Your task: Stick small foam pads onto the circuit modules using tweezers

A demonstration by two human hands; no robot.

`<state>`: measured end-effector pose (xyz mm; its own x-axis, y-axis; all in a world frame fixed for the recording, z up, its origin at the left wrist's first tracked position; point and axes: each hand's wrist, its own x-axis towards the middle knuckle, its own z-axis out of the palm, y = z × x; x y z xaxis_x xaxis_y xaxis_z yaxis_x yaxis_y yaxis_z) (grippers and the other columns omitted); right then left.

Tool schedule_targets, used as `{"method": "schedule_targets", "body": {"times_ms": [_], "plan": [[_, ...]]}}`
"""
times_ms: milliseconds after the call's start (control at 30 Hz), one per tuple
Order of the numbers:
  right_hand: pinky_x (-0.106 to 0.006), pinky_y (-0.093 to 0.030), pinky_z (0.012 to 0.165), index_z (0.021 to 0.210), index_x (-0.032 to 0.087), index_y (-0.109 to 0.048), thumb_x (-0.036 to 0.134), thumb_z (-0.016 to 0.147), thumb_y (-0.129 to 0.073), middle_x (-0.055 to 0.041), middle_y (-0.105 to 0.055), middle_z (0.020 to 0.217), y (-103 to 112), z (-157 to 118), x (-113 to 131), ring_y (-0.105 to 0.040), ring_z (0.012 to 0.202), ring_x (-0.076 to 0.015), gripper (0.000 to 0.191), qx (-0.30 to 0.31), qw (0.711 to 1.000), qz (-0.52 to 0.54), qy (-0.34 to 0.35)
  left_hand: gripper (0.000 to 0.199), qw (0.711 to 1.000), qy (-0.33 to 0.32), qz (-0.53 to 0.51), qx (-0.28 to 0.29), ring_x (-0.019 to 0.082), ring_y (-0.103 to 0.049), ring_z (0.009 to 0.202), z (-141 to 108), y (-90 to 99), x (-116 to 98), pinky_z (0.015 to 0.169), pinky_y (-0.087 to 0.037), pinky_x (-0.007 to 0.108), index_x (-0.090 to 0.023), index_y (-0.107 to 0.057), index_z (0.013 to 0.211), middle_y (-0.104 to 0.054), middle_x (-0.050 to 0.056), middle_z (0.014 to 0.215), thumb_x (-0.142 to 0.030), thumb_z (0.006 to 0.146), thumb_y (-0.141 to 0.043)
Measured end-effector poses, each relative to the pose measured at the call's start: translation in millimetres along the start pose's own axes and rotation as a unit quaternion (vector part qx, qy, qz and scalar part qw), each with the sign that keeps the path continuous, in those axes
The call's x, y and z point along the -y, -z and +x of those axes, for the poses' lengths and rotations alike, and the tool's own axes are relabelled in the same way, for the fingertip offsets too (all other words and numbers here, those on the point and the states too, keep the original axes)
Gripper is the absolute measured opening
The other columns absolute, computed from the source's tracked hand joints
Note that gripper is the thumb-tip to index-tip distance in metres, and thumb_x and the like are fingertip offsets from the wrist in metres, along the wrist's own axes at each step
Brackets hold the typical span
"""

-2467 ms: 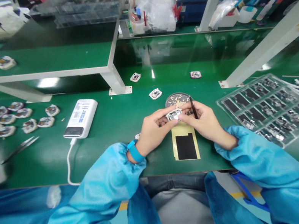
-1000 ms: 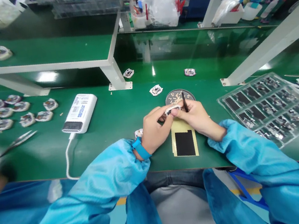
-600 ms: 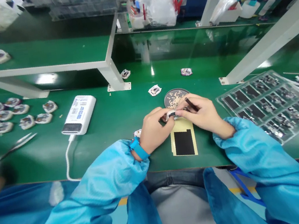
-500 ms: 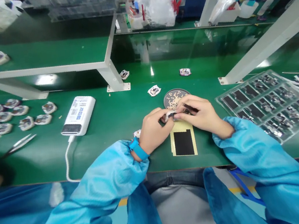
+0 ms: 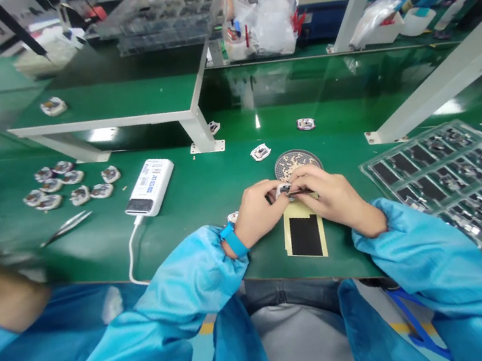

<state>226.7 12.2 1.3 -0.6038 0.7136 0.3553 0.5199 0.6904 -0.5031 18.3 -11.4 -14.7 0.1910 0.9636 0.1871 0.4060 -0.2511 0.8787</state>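
I count my left hand (image 5: 259, 214) and right hand (image 5: 335, 201), one power bank (image 5: 149, 187), one tweezers (image 5: 66, 228), one clear tray (image 5: 449, 184), eight parts (image 5: 51, 185) at middle left, and three parts (image 5: 260, 152) above my hands.

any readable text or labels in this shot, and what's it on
Nothing can be quoted: the printed label on the white power bank is too small and blurred to read.

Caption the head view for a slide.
Left hand holds a small white-edged component, right hand a dark slim tool, above a black-and-tan sheet.
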Motion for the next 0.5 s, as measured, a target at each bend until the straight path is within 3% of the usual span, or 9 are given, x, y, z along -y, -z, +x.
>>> {"method": "schedule_targets", "body": {"times_ms": [100,233,300,367,433,500], "plan": [[-0.032,-0.056,0.085,0.107,0.023,-0.065,0.028,0.099,-0.060,-0.0074,-0.066,0.122,3.9,2.3,-9.0,-0.067,0.107,-0.0202,0.011,-0.042,0.999,0.025,-0.021,0.020,0.998,0.007,0.046,0.029,0.014,-0.057,0.068,21.5,14.1,-0.5,0.063,-0.042,0.026,-0.019,-0.075,0.103,-0.067,0.001,0.079,-0.021,0.088,-0.062],[-0.038,-0.054,0.090,0.107,0.019,-0.068,0.032,0.100,-0.058,-0.0101,-0.068,0.114,10.5,4.5,-31.9,-0.067,0.103,-0.0236,0.019,-0.104,0.989,-0.038,-0.099,0.028,0.975,0.025,0.221,0.002,0.021,-0.061,0.070,92.9,39.2,7.6,0.070,-0.045,0.033,-0.017,-0.068,0.114,-0.068,0.006,0.083,-0.021,0.086,-0.065],[-0.038,-0.053,0.088,0.105,0.018,-0.071,0.034,0.100,-0.057,-0.0094,-0.069,0.110,12.0,3.9,-39.2,-0.068,0.098,-0.0234,0.021,-0.103,0.986,-0.055,-0.122,0.030,0.950,0.055,0.308,-0.006,0.026,-0.065,0.085,135.4,49.8,16.6,0.080,-0.047,0.038,-0.015,-0.067,0.118,-0.071,0.012,0.093,-0.020,0.088,-0.063],[-0.037,-0.053,0.085,0.100,0.018,-0.072,0.034,0.099,-0.059,-0.0082,-0.070,0.103,13.6,2.8,-39.8,-0.067,0.094,-0.0222,0.021,-0.114,0.985,-0.036,-0.124,0.033,0.920,0.080,0.383,0.012,0.033,-0.064,0.105,170.8,58.9,26.2,0.092,-0.046,0.045,-0.014,-0.067,0.122,-0.071,0.017,0.109,-0.032,0.097,-0.054],[-0.036,-0.053,0.080,0.094,0.018,-0.072,0.034,0.098,-0.061,-0.0073,-0.069,0.096,16.9,2.1,-34.6,-0.066,0.089,-0.0210,0.020,-0.137,0.982,-0.010,-0.126,0.047,0.877,0.113,0.466,0.011,0.039,-0.052,0.126,194.1,68.0,34.1,0.105,-0.037,0.055,-0.006,-0.064,0.126,-0.065,0.023,0.124,-0.042,0.102,-0.046],[-0.036,-0.052,0.078,0.091,0.018,-0.073,0.034,0.099,-0.060,-0.0070,-0.069,0.091,22.5,1.7,-26.5,-0.066,0.086,-0.0203,0.022,-0.162,0.978,0.015,-0.131,0.050,0.851,0.145,0.503,0.026,0.041,-0.042,0.135,206.0,77.1,40.0,0.112,-0.027,0.061,0.002,-0.061,0.126,-0.060,0.026,0.133,-0.041,0.102,-0.052]]}}
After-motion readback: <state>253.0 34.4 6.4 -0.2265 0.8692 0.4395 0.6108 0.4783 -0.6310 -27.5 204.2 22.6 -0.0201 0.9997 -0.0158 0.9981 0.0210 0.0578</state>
